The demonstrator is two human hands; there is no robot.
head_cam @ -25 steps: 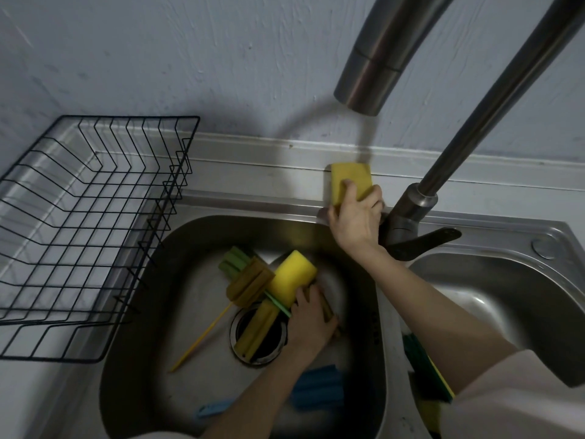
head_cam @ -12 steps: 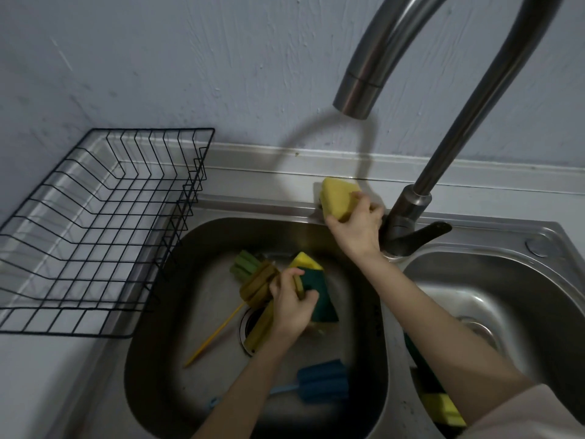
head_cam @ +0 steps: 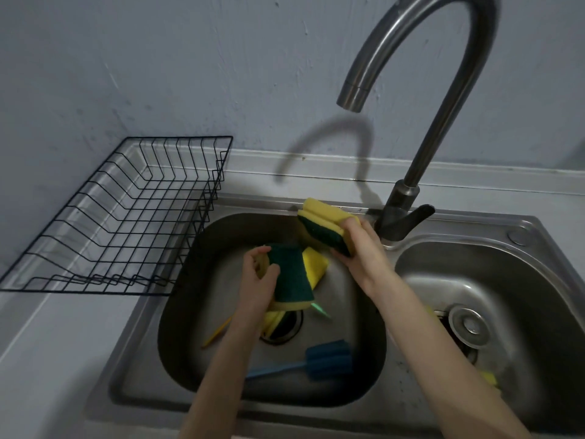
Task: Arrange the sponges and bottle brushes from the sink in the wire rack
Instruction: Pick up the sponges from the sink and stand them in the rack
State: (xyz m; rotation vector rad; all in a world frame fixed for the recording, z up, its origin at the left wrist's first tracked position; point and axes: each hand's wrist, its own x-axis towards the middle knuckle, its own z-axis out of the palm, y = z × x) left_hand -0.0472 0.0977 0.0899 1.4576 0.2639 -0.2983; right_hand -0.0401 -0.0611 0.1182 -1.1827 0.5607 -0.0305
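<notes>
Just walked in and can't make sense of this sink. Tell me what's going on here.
A person is clearing cleaning tools out of the left sink basin. The left hand holds a green-and-yellow sponge along with something yellowish. The right hand holds another sponge near the faucet. A blue bottle brush lies on the basin floor. The wire rack to the left holds nothing yet.
</notes>
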